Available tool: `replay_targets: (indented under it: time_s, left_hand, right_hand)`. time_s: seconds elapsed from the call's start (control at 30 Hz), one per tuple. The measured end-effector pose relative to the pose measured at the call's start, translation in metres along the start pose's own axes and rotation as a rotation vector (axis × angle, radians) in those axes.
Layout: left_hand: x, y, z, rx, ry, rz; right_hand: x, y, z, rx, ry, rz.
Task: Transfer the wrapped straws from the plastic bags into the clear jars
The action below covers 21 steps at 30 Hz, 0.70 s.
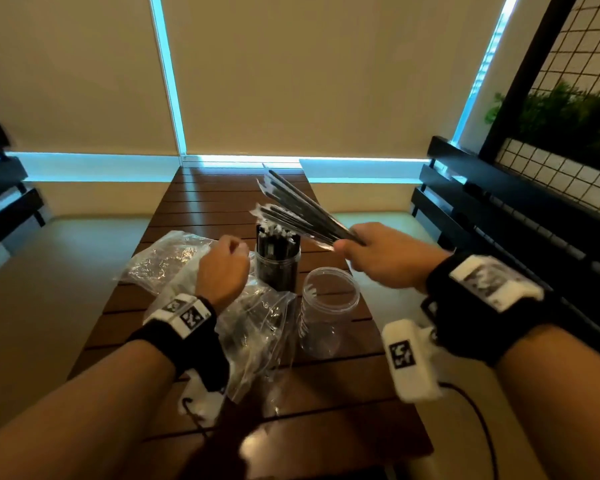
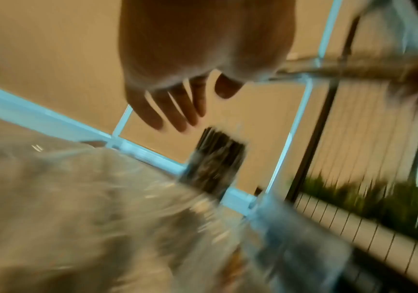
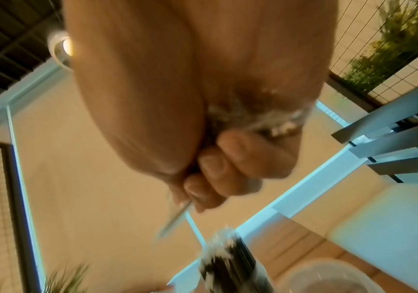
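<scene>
Dark slatted tabletop (image 1: 201,199) sitting before me, carrying crumpled plastic bags (image 1: 257,327), a straw-filled jar (image 1: 278,263), an empty clear jar (image 1: 328,311) beside it

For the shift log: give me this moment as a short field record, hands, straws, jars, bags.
right hand: grips a fanned bundle of wrapped straws, raised above the jars
left hand: over the plastic bags, fingers loose, nothing visibly held
far jar: upright, full of straws
near jar: upright, empty
surface: slatted wooden table
</scene>
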<state>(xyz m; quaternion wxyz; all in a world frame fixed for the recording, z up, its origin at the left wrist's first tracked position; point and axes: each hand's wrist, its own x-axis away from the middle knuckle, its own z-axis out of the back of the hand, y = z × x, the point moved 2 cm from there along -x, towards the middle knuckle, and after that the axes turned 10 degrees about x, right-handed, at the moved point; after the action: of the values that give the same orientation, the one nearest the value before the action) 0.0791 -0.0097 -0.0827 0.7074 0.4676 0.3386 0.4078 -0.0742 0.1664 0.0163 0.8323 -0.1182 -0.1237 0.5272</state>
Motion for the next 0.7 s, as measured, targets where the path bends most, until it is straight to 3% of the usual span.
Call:
replay_targets:
  time_s: [0.03, 0.1, 0.17, 0.23, 0.33, 0.47, 0.63, 0.7]
  left_hand:
    - [0.003, 0.017, -0.005, 0.342, -0.078, 0.067]
    - [0.009, 0.046, -0.012, 0.764, -0.221, 0.144]
    - [0.008, 0.07, -0.011, 0.994, -0.242, 0.145]
    - [0.001, 0.088, -0.008, 1.147, -0.172, 0.164]
    - [-0.01, 0.108, -0.009, 1.125, -0.106, 0.152]
    - [-0.013, 0.123, -0.023, 0.974, -0.023, 0.011]
    - [-0.013, 0.121, -0.05, 0.763, 0.0, -0.198]
    - [-0.015, 0.119, -0.059, 0.709, -0.001, -0.278]
  right_hand:
    - [-0.004, -0.005, -0.011, 0.002, 0.065, 0.037]
    - [-0.012, -0.011, -0.035, 0.019, 0.143, 0.103]
    - [-0.018, -0.017, -0.057, 0.056, 0.2, 0.178]
    - [-0.022, -0.021, -0.073, 0.052, 0.252, 0.226]
    - [-0.033, -0.024, -0.079, -0.059, 0.312, 0.252]
    - [-0.048, -0.014, -0.079, -0.159, 0.336, 0.211]
    - [-0.055, 0.018, -0.081, 0.152, 0.284, -0.001]
    - [-0.053, 0.038, -0.087, 0.163, 0.216, -0.104]
